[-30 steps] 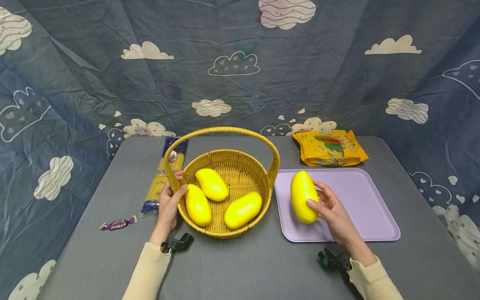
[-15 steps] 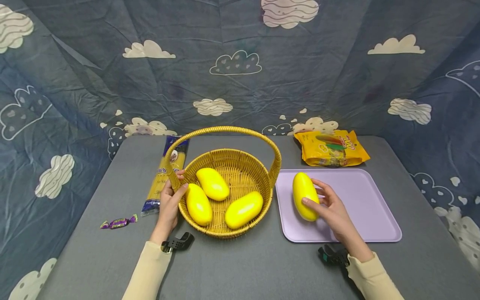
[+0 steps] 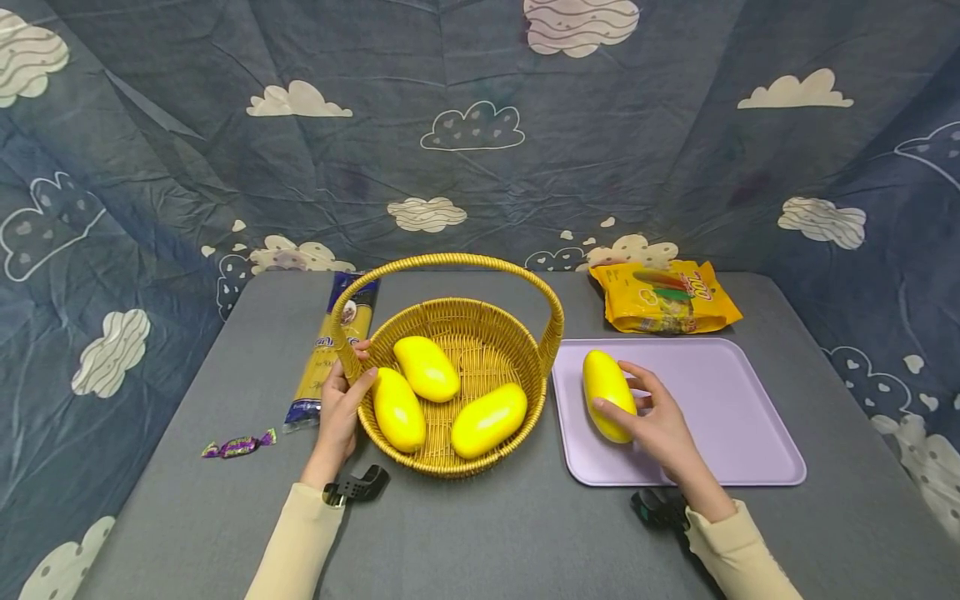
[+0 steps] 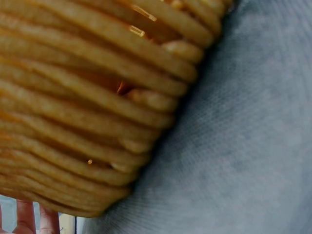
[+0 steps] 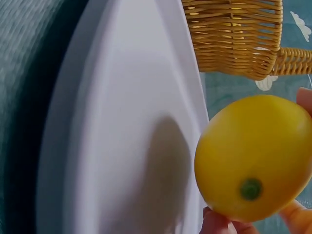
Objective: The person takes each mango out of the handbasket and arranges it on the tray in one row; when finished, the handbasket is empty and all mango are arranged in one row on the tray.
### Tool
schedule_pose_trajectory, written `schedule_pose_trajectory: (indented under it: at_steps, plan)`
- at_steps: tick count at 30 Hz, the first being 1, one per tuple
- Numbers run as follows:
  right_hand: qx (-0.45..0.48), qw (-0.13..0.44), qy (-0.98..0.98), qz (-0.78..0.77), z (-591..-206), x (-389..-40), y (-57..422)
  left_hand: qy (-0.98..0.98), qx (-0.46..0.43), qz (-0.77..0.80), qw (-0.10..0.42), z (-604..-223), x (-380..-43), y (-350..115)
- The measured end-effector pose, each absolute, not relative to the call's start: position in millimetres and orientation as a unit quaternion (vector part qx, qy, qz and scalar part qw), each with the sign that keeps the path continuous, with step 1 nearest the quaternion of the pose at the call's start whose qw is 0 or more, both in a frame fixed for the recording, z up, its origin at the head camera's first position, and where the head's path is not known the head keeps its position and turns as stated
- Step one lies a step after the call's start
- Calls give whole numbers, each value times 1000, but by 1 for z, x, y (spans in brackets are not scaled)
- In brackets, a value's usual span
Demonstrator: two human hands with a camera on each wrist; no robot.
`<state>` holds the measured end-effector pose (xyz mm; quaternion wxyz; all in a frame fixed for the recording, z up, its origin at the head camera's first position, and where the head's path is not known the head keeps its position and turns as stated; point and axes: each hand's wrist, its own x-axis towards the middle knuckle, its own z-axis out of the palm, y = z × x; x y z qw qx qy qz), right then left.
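My right hand [image 3: 660,421] holds a yellow mango [image 3: 607,396] over the left part of the lilac tray [image 3: 738,417], thumb on its near side and fingers on its right. The right wrist view shows the mango [image 5: 256,156] end-on, apart from the tray [image 5: 141,87] with its shadow below. With my left hand [image 3: 341,412] I grip the left side of the wicker basket [image 3: 495,342], at the foot of its handle. Three mangoes lie inside it, one mango [image 3: 399,410] beside my thumb. Basket weave [image 4: 87,107] fills much of the left wrist view; only some fingertips show there.
A blue-ended packet of pasta [image 3: 318,367] lies left of the basket, partly behind my left hand. Nearer the left edge is a purple wrapped candy [image 3: 238,447]. A yellow packet [image 3: 667,297] stands behind the tray. A cloud-patterned cloth [image 3: 480,183] backs the grey table [image 3: 480,542].
My right hand and the mango have come slightly down and to the left over the tray. The left hand and basket keep their place.
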<state>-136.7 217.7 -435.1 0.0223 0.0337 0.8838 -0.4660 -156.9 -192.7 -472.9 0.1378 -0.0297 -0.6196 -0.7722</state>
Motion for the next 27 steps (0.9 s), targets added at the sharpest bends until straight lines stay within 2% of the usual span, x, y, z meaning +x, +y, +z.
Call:
schedule_pose_trajectory:
  at_steps: [19, 27]
  plan:
    - [-13, -53, 906, -420, -451, -138, 205, -621, -30, -771, 137, -474, -157, -193]
    - [-9, -55, 916, -398, -456, -139, 202, -620, -30, -772, 139, -473, -157, -192]
